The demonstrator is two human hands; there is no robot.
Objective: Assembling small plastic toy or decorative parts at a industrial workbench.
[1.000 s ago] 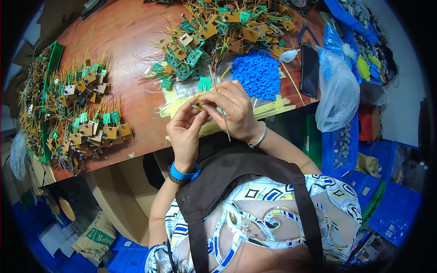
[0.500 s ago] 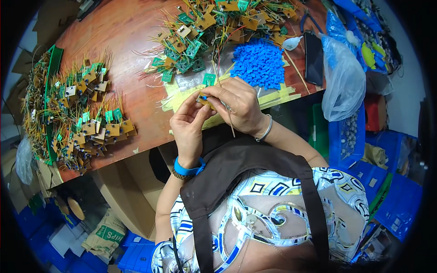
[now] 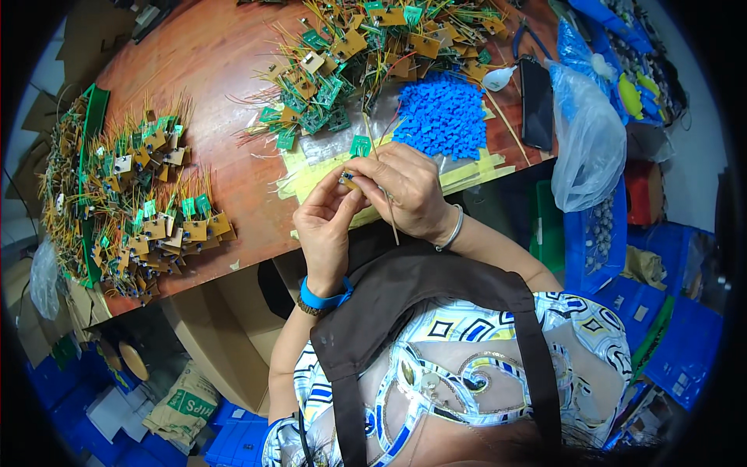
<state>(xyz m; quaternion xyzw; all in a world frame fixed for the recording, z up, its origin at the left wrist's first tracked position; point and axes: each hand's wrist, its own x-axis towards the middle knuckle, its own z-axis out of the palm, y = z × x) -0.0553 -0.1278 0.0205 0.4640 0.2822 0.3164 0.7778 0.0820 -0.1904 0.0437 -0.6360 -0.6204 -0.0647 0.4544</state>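
Note:
My left hand (image 3: 327,229) pinches a small brown circuit board (image 3: 354,185) between thumb and fingertips, above the near table edge. Closed against the same board, my right hand (image 3: 410,189) has its thumb and forefinger at a dark blue part on it. A thin wooden stick (image 3: 393,220) passes through the right hand's grip and juts out below it. Just beyond the fingers lies a green circuit board (image 3: 360,145) with wires, and whether it is wired to the brown one I cannot tell. The fingers hide most of the brown board.
Blue plastic pieces (image 3: 441,117) lie heaped on yellow paper (image 3: 289,187). Beyond them is a large pile of wired boards (image 3: 327,86); more boards (image 3: 175,226) stand in rows at left. A phone (image 3: 536,105), pliers (image 3: 532,39) and a plastic bag (image 3: 587,148) are at right.
Both hands stay together at the brown board with small finger shifts. The right fingers now cover more of the board, and the stick has tilted slightly. The whole scene sits a little lower in view.

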